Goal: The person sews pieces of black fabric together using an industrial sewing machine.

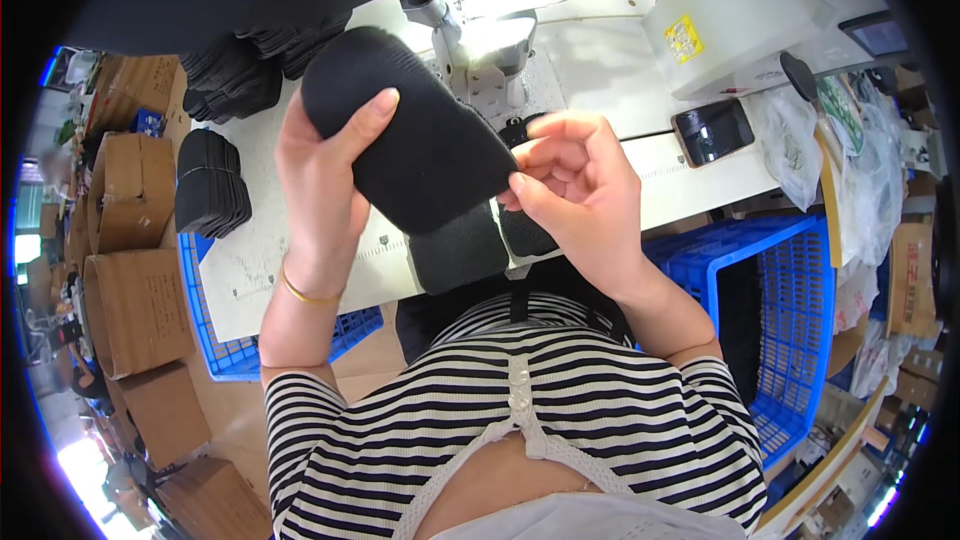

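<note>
Before the sewing machine [498, 52], the black fabric pad [425, 155] is slanted lengthwise, upper left to lower right, left edge clamped by the left hand [318, 162], right corner apparently pinched by the right hand [592, 188].

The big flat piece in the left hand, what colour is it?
The flat piece is black; the head view shows it best.

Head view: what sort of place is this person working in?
Probably a sewing workshop or small factory: what looks like an industrial sewing machine stands at the table, the left hand holds a black piece, and cardboard boxes are piled at the left.
</note>
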